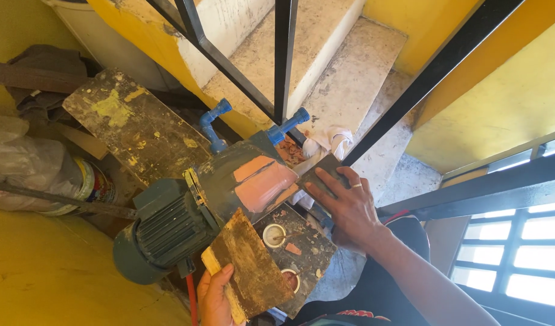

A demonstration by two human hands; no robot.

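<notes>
Obstructed items first. The left hand (214,296) is cut off by the bottom edge at 6 o'clock; only thumb and part of the palm show. Black railing bars (284,54) cross the view from 12 o'clock and hide part of the blue pipe fittings (216,124) behind them. What lies under the white cloth (329,142) cannot be made out. The dark spattered board (301,250) beneath the work is partly covered, and the small round items on it are too small to identify.

Surroundings: a stairwell with yellow walls (48,271), rough concrete steps (350,78) rising toward 12 o'clock, and a barred window (519,247) at 4 o'clock. A paint-stained plank (135,127) leans at 10 o'clock, with a plastic-wrapped can (87,184) at 9 o'clock.

Work in hand: a green electric pump motor (168,232) sits at centre, its housing smeared with an orange-pink patch (262,181). The left hand is closed around a stained wooden board (253,265), thumb over its near edge, holding it tilted just below the motor at 6 o'clock. The right hand (350,208), wearing a ring, lies with fingers spread flat on a small dark blade-like piece (319,172), pressing it against the motor housing at 3 o'clock of the patch. The two hands are near one another, not touching.
</notes>
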